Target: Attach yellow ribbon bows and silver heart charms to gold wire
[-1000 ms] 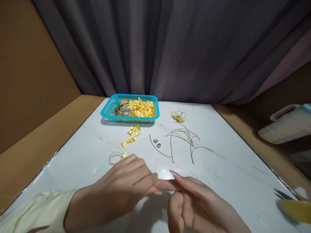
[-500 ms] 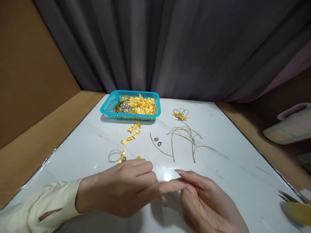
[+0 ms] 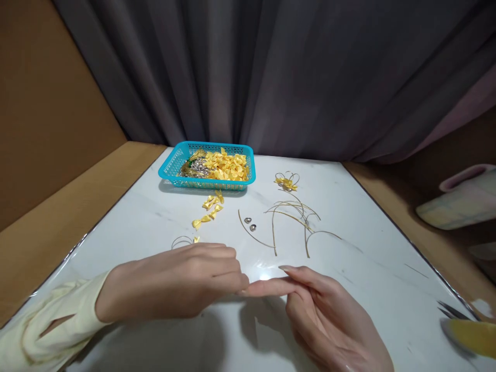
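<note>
My left hand (image 3: 182,281) is closed, back upward, its fingers meeting the tip of my right index finger. Whatever it pinches there is hidden behind the knuckles. My right hand (image 3: 329,310) is turned partly palm up, index finger stretched out and thumb raised apart from it; nothing shows between them. Just beyond my left hand lie a wire loop (image 3: 181,239) and a yellow ribbon bow (image 3: 196,239), both partly covered. Farther off are several yellow bows (image 3: 201,222), two small silver bells (image 3: 253,227) and several loose gold wires (image 3: 290,214).
A blue basket (image 3: 207,185) at the back holds yellow bows, silver pieces and a wire bundle. Right of it lies a yellow bow piece with wire loops (image 3: 285,183). Scissors or snips with a yellow handle (image 3: 473,336) rest at the right edge, below a pastel cup (image 3: 461,199).
My left hand has flattened and drawn slightly left, covering more of the nearest bow and loop. My right index finger has straightened. The view has shifted slightly.
</note>
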`<act>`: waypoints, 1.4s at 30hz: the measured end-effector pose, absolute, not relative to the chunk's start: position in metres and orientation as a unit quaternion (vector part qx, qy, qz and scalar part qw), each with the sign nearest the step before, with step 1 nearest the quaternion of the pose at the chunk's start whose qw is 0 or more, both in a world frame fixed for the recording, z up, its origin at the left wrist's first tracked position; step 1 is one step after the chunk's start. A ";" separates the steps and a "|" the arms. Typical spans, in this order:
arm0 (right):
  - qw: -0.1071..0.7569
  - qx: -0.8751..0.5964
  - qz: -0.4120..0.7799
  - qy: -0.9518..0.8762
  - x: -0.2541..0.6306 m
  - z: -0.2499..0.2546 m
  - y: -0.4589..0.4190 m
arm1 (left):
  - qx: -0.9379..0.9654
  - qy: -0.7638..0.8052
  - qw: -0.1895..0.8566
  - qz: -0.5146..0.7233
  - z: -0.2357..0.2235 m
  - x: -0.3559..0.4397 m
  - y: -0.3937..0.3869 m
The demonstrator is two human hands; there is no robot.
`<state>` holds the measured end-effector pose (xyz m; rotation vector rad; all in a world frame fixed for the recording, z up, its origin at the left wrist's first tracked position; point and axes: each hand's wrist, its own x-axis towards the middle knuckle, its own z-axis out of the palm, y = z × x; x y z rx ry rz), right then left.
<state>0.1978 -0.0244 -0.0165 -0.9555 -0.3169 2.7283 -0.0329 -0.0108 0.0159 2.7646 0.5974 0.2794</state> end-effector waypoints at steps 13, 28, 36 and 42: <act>0.134 -0.300 0.931 -0.156 0.195 -0.013 -0.027 | 0.977 0.164 0.087 0.108 0.011 -0.029 -0.010; 0.105 -0.253 0.945 -0.178 0.195 -0.021 -0.023 | 0.961 0.152 0.203 0.110 0.006 -0.034 -0.004; 0.110 -0.191 0.964 -0.148 0.194 -0.022 -0.022 | 0.948 0.160 0.242 0.132 0.004 -0.033 -0.002; 0.109 -0.229 0.957 -0.143 0.192 -0.021 -0.022 | 0.944 0.167 0.246 0.142 0.006 -0.029 -0.004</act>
